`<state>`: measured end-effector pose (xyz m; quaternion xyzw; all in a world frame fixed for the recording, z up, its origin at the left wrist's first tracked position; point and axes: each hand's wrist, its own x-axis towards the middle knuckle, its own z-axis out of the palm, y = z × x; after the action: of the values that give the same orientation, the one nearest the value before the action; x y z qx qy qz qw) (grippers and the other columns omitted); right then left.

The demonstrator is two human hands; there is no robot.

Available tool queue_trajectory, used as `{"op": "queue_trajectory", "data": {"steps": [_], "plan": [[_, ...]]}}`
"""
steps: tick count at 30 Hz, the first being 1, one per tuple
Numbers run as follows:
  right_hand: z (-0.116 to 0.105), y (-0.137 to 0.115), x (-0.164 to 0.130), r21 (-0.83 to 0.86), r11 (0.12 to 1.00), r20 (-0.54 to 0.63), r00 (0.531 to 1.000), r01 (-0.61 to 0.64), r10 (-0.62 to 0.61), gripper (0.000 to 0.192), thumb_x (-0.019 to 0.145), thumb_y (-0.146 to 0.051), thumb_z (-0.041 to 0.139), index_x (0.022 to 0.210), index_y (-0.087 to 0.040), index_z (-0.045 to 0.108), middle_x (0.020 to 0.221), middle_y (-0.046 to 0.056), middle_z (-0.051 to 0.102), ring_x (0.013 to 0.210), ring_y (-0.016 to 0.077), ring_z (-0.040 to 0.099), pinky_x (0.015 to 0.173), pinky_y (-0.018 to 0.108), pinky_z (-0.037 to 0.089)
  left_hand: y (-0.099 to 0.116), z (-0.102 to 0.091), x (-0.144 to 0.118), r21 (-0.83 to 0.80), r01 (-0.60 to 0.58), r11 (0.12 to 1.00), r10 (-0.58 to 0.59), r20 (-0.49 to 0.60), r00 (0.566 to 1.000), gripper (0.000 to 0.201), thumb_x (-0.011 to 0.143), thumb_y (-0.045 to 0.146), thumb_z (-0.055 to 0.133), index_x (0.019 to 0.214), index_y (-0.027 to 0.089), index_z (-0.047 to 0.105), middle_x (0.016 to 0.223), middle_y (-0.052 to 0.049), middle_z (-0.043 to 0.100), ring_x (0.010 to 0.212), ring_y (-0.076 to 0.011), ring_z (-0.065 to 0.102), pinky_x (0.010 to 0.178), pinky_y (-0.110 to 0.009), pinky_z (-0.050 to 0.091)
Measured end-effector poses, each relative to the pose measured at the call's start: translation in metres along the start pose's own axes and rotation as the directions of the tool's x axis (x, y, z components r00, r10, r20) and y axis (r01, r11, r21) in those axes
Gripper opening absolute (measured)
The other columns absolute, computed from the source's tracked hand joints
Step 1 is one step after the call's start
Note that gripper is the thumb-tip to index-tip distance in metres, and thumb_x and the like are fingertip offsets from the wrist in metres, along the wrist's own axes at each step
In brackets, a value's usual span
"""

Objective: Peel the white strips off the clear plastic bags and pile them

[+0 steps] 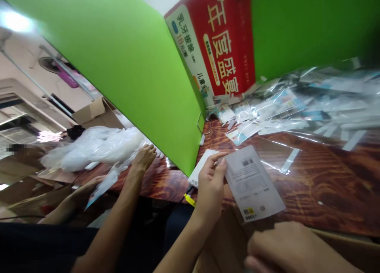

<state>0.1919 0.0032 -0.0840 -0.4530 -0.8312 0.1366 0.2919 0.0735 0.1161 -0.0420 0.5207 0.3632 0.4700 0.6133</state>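
Observation:
My left hand pinches a printed card by its upper left corner, between thumb and fingers. The card is pale, in what looks like a clear sleeve, with small print, a barcode and a yellow patch. Behind that hand a stack of white cards lies at the table edge, partly covered by my fingers. My right hand is low at the right, below the card and apart from it. Its fingers are curled in and blurred; what they hold, if anything, is hidden.
Clear packets with printed cards are heaped on the wooden table. Green panels and a red poster stand behind. Left of the panel, a co-worker's hands work by white plastic bags. An open carton sits below the edge.

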Motion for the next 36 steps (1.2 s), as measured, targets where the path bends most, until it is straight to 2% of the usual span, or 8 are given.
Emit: {"op": "queue_trajectory", "data": {"steps": [2, 5, 7, 13, 18, 22, 32, 36], "plan": [[-0.023, 0.003, 0.008, 0.154, 0.976, -0.163, 0.97, -0.157, 0.182, 0.03, 0.091, -0.027, 0.05, 0.062, -0.022, 0.05, 0.051, -0.003, 0.057, 0.041, 0.0122, 0.05, 0.041, 0.024, 0.032, 0.004, 0.0, -0.004, -0.005, -0.026, 1.0, 0.026, 0.009, 1.0, 0.022, 0.08, 0.038, 0.069, 0.096, 0.023, 0.066, 0.081, -0.002, 0.067, 0.072, -0.0167, 0.064, 0.066, -0.026, 0.052], [-0.053, 0.012, 0.015, 0.344, 0.856, -0.351, 0.793, -0.385, 0.498, 0.025, 0.091, -0.044, 0.055, 0.079, -0.022, 0.056, 0.065, 0.001, 0.06, 0.056, 0.0159, 0.056, 0.048, 0.025, 0.042, 0.011, -0.001, -0.01, 0.0, -0.026, 1.0, 0.026, 0.036, 0.999, 0.025, 0.081, 0.039, 0.07, 0.099, 0.023, 0.067, 0.073, 0.001, 0.066, 0.053, -0.0111, 0.056, 0.054, -0.021, 0.048], [-0.067, 0.016, 0.017, 0.465, 0.771, -0.362, 0.702, -0.434, 0.613, 0.034, 0.086, -0.052, 0.06, 0.098, -0.021, 0.058, 0.08, 0.004, 0.063, 0.068, 0.0187, 0.06, 0.056, 0.028, 0.049, 0.014, -0.002, -0.013, 0.008, 0.01, 1.0, -0.01, 0.062, 0.998, 0.028, 0.08, 0.041, 0.071, 0.101, 0.023, 0.067, 0.072, 0.001, 0.066, 0.049, -0.0104, 0.053, 0.047, -0.02, 0.046], [-0.086, 0.019, 0.02, 0.686, 0.62, -0.105, 0.791, -0.381, 0.603, 0.037, 0.089, -0.046, 0.056, 0.113, -0.018, 0.062, 0.102, 0.008, 0.069, 0.092, 0.0219, 0.065, 0.078, 0.033, 0.055, 0.018, 0.0, -0.017, 0.022, 0.116, 0.993, -0.117, 0.265, 0.957, 0.026, 0.078, 0.039, 0.075, 0.101, 0.027, 0.073, 0.077, -0.002, 0.071, 0.059, -0.0135, 0.061, 0.049, -0.018, 0.047], [-0.095, 0.022, 0.013, 0.739, 0.579, -0.084, 0.806, -0.344, 0.586, 0.027, 0.085, -0.037, 0.064, 0.105, -0.019, 0.071, 0.103, 0.007, 0.072, 0.094, 0.0209, 0.066, 0.081, 0.033, 0.054, 0.016, 0.002, -0.017, -0.038, 0.204, 0.978, -0.187, 0.263, 0.946, 0.027, 0.075, 0.033, 0.076, 0.103, 0.031, 0.075, 0.081, -0.001, 0.071, 0.063, -0.0125, 0.061, 0.054, -0.017, 0.049], [-0.1, 0.024, 0.007, 0.792, 0.531, -0.051, 0.832, -0.303, 0.552, 0.021, 0.083, -0.029, 0.067, 0.101, -0.024, 0.076, 0.105, 0.004, 0.074, 0.098, 0.0188, 0.066, 0.09, 0.034, 0.05, 0.017, 0.001, -0.016, -0.122, 0.286, 0.95, -0.244, 0.274, 0.93, 0.018, 0.069, 0.032, 0.079, 0.086, 0.027, 0.078, 0.062, 0.002, 0.064, 0.052, -0.0095, 0.053, 0.047, -0.015, 0.042], [-0.104, 0.023, 0.003, 0.858, 0.415, 0.018, 0.824, -0.303, 0.566, 0.034, 0.069, -0.02, 0.055, 0.091, -0.023, 0.08, 0.09, 0.004, 0.076, 0.083, 0.0164, 0.066, 0.081, 0.028, 0.049, 0.015, -0.003, -0.011, -0.211, 0.26, 0.942, -0.172, 0.362, 0.916, 0.01, 0.067, 0.026, 0.073, 0.073, 0.019, 0.077, 0.069, -0.001, 0.067, 0.056, -0.0098, 0.056, 0.051, -0.017, 0.043], [-0.099, 0.026, 0.003, 0.89, 0.39, 0.004, 0.86, -0.235, 0.509, 0.029, 0.08, -0.033, 0.06, 0.1, -0.023, 0.078, 0.102, 0.007, 0.075, 0.095, 0.0199, 0.065, 0.088, 0.033, 0.048, 0.012, -0.005, -0.008, -0.173, 0.251, 0.952, -0.176, 0.362, 0.915, 0.01, 0.068, 0.028, 0.071, 0.071, 0.019, 0.074, 0.062, 0.001, 0.062, 0.053, -0.0103, 0.054, 0.051, -0.018, 0.042]]}}
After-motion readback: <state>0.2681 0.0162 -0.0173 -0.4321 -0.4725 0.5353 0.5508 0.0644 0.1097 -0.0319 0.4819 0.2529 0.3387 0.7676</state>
